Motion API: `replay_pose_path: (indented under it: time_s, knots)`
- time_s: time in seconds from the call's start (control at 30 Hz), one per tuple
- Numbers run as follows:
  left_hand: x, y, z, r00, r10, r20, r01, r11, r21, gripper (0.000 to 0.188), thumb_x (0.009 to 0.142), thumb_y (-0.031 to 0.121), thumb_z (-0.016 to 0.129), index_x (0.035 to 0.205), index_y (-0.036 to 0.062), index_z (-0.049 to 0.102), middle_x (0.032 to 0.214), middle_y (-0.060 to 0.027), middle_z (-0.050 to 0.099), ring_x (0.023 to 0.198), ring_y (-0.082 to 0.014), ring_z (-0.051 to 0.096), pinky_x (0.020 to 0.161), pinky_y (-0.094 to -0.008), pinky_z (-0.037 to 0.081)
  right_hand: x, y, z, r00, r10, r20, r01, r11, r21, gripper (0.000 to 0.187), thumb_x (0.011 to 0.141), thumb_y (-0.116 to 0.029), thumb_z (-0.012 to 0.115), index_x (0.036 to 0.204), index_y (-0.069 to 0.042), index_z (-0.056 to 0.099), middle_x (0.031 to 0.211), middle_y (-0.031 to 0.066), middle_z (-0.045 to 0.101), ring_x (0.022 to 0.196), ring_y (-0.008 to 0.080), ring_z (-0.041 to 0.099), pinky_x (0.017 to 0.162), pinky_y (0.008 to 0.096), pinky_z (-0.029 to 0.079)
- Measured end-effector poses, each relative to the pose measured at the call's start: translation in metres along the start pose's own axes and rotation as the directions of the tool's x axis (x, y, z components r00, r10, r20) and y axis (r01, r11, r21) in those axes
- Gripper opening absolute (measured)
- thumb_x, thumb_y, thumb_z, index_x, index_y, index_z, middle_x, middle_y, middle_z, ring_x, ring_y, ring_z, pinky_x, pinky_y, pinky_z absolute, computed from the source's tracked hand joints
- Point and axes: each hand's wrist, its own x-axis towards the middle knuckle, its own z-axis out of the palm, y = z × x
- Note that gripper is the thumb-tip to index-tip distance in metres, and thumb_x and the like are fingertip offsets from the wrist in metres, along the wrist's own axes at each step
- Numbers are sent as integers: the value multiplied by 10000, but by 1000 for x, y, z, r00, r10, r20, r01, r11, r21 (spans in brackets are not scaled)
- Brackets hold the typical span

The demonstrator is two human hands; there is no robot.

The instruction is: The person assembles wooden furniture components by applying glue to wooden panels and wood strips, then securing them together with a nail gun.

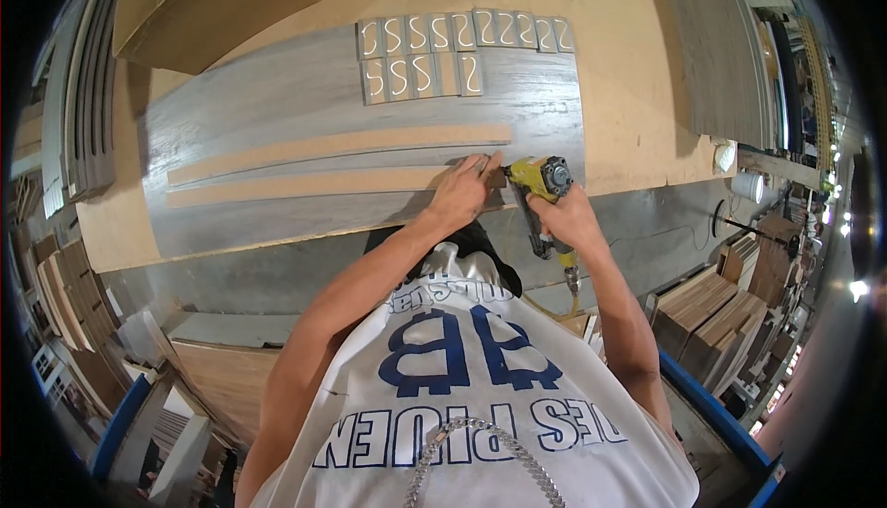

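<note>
My right hand (566, 217) grips a yellow nail gun (536, 178) by its handle, with an air hose fitting at the bottom. The gun's nose points left, close to my left fingertips. My left hand (462, 189) is closed over the right end of the nearer brown-faced wooden strip (323, 184), fingers bent down on it; what lies beneath them is hidden. Beyond it, a second strip (342, 147) lies roughly parallel. Both rest on a long grey wood-grain panel (268, 110). At its far edge sit two rows of small blocks (416, 36), most bearing squiggles of white glue.
The panel lies on a tan worktable (628, 92). An open cardboard box (222, 9) stands at the far left. Stacked grey boards rise at the left (88, 92) and right (725, 55). A yellow air hose (554, 314) hangs below the gun. Wood stacks (711, 314) stand behind on the right.
</note>
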Motion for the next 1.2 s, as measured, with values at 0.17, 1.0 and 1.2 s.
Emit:
replay_pose_path:
  time_s: [0.17, 1.0, 1.2]
  knots:
    - [-17, -16, -32, 999, 50, 20, -54, 941, 335, 660, 871, 243, 706, 1420, -28, 460, 1333, -189, 530, 1286, -380, 449, 1066, -453, 392, -22, 27, 6, 988, 30, -151, -23, 998, 51, 315, 835, -240, 696, 832, 74, 683, 570, 135, 638, 544, 220, 674, 590, 387, 529]
    - [-21, -31, -35, 989, 91, 121, -132, 908, 397, 581, 880, 261, 689, 1365, -27, 550, 1308, -134, 557, 1237, -292, 477, 1018, -433, 372, -33, -9, 56, 992, 114, -57, -104, 982, 157, 331, 841, -257, 715, 766, 63, 680, 530, 107, 605, 486, 189, 626, 545, 367, 509]
    - [-21, -34, -37, 981, 115, 157, -171, 892, 419, 585, 873, 222, 675, 1370, -55, 538, 1305, -155, 547, 1236, -300, 476, 1016, -434, 369, -30, -10, 60, 993, 104, -49, -96, 985, 142, 283, 857, -225, 715, 835, 56, 696, 549, 80, 610, 476, 146, 604, 510, 337, 489]
